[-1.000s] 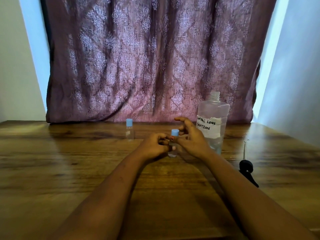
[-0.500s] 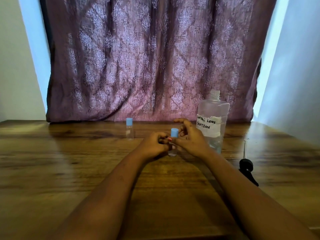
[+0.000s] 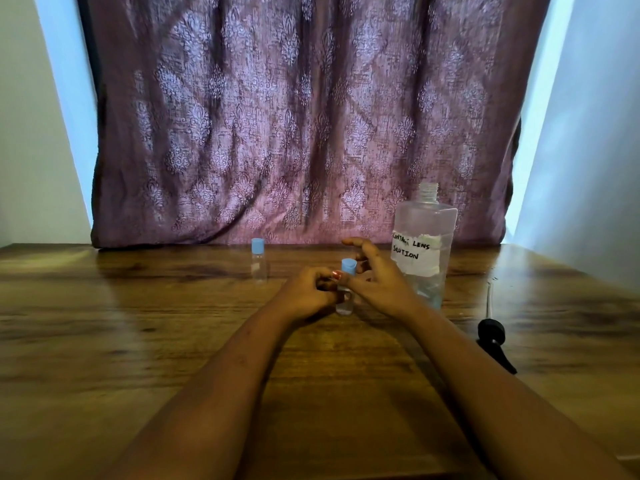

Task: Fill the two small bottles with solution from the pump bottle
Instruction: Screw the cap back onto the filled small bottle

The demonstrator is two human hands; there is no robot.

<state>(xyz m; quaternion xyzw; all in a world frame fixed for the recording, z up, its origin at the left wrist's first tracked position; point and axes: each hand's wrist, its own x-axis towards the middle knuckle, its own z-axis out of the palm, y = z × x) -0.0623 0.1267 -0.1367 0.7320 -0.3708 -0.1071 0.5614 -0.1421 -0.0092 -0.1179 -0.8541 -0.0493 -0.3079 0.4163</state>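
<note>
A small clear bottle with a blue cap stands on the wooden table at the centre. My left hand grips its body from the left. My right hand has its fingers around the blue cap, which sits slightly tilted. A second small bottle, capped in blue, stands upright further left, untouched. The large clear bottle labelled "contact lens solution" stands open-necked just right of my right hand. Its black pump head with tube lies on the table to the right.
A purple patterned curtain hangs behind the table's far edge. Pale walls flank it on both sides. The table's right edge runs diagonally near the pump head.
The blue cap has tilted slightly under my right fingers. Both hands stay on the centre bottle in nearly the same place.
</note>
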